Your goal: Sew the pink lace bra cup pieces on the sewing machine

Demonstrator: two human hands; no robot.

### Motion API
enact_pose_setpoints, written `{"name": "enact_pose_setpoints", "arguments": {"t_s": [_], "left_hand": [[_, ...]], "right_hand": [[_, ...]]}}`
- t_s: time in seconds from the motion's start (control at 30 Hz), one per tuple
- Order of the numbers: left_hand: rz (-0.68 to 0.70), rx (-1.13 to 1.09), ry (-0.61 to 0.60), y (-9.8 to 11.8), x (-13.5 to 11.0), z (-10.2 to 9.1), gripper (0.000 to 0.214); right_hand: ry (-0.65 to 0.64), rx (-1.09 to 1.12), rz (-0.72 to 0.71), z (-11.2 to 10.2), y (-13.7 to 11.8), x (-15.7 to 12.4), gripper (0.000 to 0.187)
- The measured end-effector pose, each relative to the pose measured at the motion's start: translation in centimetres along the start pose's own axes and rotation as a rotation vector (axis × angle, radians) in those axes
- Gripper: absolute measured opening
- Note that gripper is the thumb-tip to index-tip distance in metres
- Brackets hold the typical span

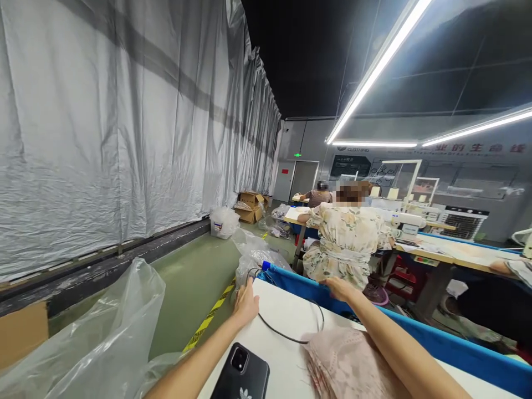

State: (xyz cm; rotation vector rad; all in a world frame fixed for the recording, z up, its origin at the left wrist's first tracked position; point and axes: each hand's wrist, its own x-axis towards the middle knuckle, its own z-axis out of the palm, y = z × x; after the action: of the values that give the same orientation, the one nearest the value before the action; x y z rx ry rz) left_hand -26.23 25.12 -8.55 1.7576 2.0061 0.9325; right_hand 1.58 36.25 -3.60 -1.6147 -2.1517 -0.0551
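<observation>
My left hand (246, 303) is at the left edge of the white tabletop (278, 305), its fingers curled. A black cable (286, 336) runs up to this hand and shows again beyond the fingertips. My right hand (339, 288) reaches across to the blue cloth trough (291, 280) along the table's far side, fingers bent over its upper rim. Beneath my right forearm lies a bunched pale pink lace fabric (341, 360) with loose threads. A black phone (245, 371) rests near me, between my forearms.
Clear plastic bags (120, 327) and a cardboard piece (22, 332) are on the left. Yellow-black tape (211, 313) marks the floor. A co-worker in a floral top (349, 238) sits ahead, by a sewing machine (409, 221). Cardboard boxes (250, 206) stand farther back.
</observation>
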Motion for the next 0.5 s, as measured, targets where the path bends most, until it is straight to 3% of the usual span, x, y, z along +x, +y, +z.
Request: {"name": "enact_pose_setpoints", "arguments": {"t_s": [0.1,0.17,0.33,0.5], "left_hand": [[0.009,-0.079,0.058,-0.7,0.1,0.5,0.031],[0.027,-0.151,0.116,-0.8,0.3,0.3,0.029],[0.179,-0.400,0.291,0.1,0.6,-1.0,0.030],[0.368,-0.615,0.389,1.6,0.2,-2.2,0.042]], "right_hand": [[0.010,0.051,0.025,0.0,0.0,0.2,0.020],[0.069,0.094,0.022,-1.2,-0.1,0.8,0.019],[0.357,0.234,0.010,-6.8,-0.2,3.3,0.024],[0.677,0.402,-0.033,-12.6,-1.2,4.9,0.024]]}}
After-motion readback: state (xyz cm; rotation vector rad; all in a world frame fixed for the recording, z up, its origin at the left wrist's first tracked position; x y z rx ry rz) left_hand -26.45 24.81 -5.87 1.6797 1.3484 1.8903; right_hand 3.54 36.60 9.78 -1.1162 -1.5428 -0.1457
